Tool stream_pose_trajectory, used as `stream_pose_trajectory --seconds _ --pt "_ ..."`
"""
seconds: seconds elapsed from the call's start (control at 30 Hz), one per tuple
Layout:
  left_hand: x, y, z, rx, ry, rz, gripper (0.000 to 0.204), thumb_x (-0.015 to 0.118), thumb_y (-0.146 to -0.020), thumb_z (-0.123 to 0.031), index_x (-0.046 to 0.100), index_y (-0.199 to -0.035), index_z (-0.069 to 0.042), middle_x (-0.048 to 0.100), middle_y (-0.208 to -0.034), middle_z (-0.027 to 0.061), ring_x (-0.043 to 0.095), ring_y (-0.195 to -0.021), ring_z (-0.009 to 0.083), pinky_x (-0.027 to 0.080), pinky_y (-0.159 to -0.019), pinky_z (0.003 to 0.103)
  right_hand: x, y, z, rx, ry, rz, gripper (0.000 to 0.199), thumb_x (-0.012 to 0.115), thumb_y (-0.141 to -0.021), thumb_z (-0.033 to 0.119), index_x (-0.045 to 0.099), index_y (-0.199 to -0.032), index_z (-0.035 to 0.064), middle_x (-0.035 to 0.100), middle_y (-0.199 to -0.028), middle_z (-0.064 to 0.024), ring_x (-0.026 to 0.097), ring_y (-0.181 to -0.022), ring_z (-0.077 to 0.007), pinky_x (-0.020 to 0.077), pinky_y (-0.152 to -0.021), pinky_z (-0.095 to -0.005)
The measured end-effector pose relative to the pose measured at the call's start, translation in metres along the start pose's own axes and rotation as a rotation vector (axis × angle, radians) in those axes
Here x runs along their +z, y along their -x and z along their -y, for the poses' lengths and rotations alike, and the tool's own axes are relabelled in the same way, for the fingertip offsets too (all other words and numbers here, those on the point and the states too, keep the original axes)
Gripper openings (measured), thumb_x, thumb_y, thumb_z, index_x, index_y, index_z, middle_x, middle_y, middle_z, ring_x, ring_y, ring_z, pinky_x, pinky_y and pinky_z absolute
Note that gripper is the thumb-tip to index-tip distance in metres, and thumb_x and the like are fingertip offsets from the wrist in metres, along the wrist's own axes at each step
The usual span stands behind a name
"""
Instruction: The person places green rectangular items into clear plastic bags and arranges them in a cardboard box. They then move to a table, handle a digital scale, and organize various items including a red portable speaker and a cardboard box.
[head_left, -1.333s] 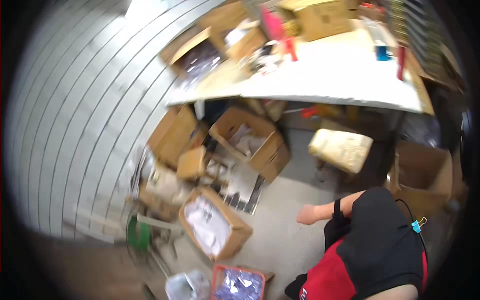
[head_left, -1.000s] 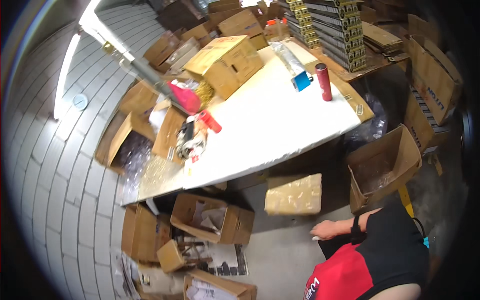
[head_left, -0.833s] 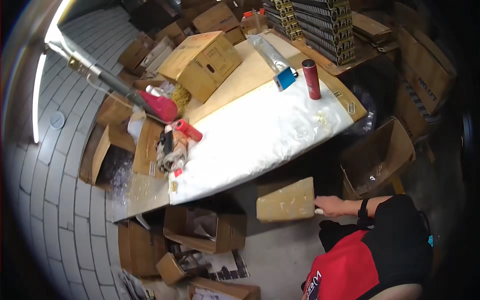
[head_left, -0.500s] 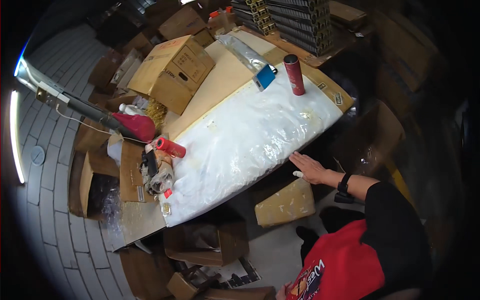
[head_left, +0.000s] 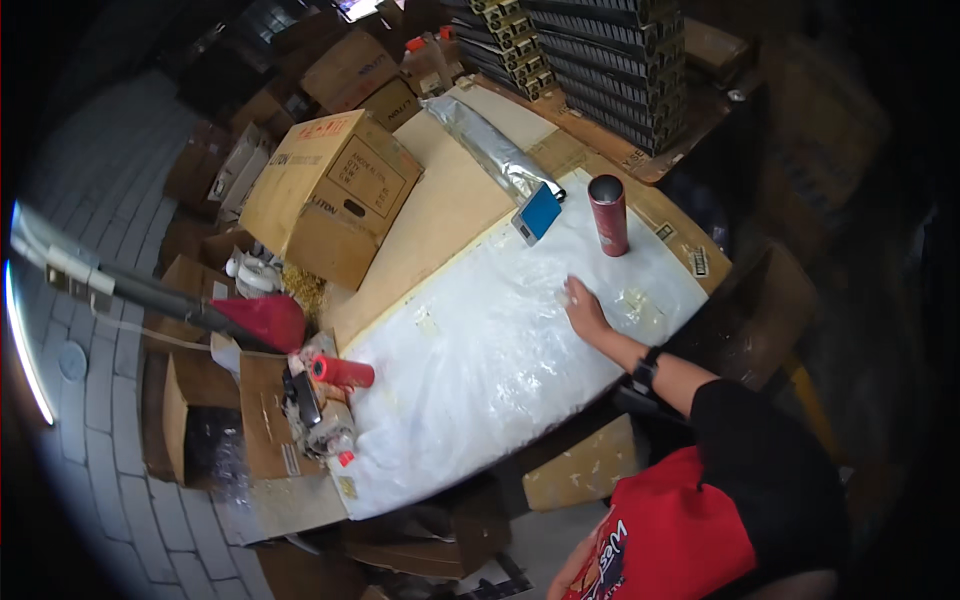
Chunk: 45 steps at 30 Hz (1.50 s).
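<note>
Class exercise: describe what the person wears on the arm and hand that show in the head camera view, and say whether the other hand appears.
One hand shows, bare, with no glove or ring that I can make out. A black wristband or watch circles the wrist. The forearm is uncovered up to a black short sleeve; below it the top turns red, with white lettering. Its side is unclear. No second hand is in view.

A dark red cylindrical can (head_left: 608, 214) stood beyond the right hand (head_left: 583, 308), which lay on clear, glossy whitish plastic sheeting (head_left: 500, 370).
</note>
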<state>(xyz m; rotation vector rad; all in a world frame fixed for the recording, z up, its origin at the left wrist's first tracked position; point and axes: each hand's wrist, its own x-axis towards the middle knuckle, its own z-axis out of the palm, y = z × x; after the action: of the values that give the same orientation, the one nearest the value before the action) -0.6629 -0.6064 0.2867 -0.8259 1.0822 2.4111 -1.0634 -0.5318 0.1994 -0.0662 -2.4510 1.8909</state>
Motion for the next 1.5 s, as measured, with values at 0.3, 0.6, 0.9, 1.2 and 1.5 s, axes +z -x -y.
stream_pose_trajectory --seconds 0.3,0.6,0.9,1.2,1.5 --pt "0.047 -0.033 -0.067 -0.05 0.052 -0.123 0.05 0.039 -0.094 -0.027 0.036 -0.13 0.007 0.041 -0.134 0.0223 0.049 -0.117 0.0339 0.04 -0.097 0.039 0.053 -0.209 0.064 0.653 0.039 -0.286 0.07 0.057 -0.071 0.034 0.033 -0.118 -0.0114 0.052 -0.114 -0.0319 0.051 -0.109 -0.0415 0.0385 -0.095 -0.0427" --pt "0.029 -0.054 -0.097 0.081 -0.092 -0.346 0.047 0.042 -0.094 -0.026 0.041 -0.126 0.008 0.053 -0.122 0.0227 0.053 -0.112 0.0314 0.04 -0.096 0.039 0.058 -0.233 0.01 0.646 -0.135 -0.363 0.037 0.054 -0.073 0.017 0.054 -0.101 -0.0071 0.062 -0.096 -0.0228 0.062 -0.089 -0.0339 0.0519 -0.075 -0.0398" --pt "0.029 -0.085 -0.189 0.437 -0.328 -0.495 0.04 0.046 -0.093 -0.02 0.046 -0.125 0.004 0.056 -0.119 0.0165 0.054 -0.11 0.0237 0.041 -0.095 0.034 0.015 -0.064 0.047 0.709 -1.234 0.643 0.054 0.047 -0.063 -0.002 0.049 -0.117 -0.0074 0.057 -0.114 -0.0174 0.056 -0.106 -0.0303 0.0452 -0.093 -0.0395" --pt "0.066 -0.091 -0.236 0.893 -1.083 -0.814 0.065 0.046 -0.092 -0.03 0.019 -0.136 0.009 0.025 -0.139 0.0297 0.026 -0.129 0.0426 0.021 -0.107 0.043 -0.001 0.058 0.146 0.688 -0.969 1.084 0.043 0.051 -0.078 0.007 0.049 -0.119 -0.0025 0.058 -0.112 -0.0124 0.057 -0.103 -0.0213 0.0446 -0.092 -0.0333" --pt "0.04 -0.06 -0.212 0.853 -0.761 -0.872 0.05 0.049 -0.094 -0.025 0.038 -0.126 0.01 0.059 -0.101 0.0261 0.061 -0.092 0.0308 0.046 -0.08 0.036 0.001 0.124 0.167 0.728 -0.896 1.362 0.06 0.027 -0.096 0.049 0.034 -0.135 0.0051 0.044 -0.132 -0.0118 0.047 -0.118 -0.0211 0.0402 -0.097 -0.0357"
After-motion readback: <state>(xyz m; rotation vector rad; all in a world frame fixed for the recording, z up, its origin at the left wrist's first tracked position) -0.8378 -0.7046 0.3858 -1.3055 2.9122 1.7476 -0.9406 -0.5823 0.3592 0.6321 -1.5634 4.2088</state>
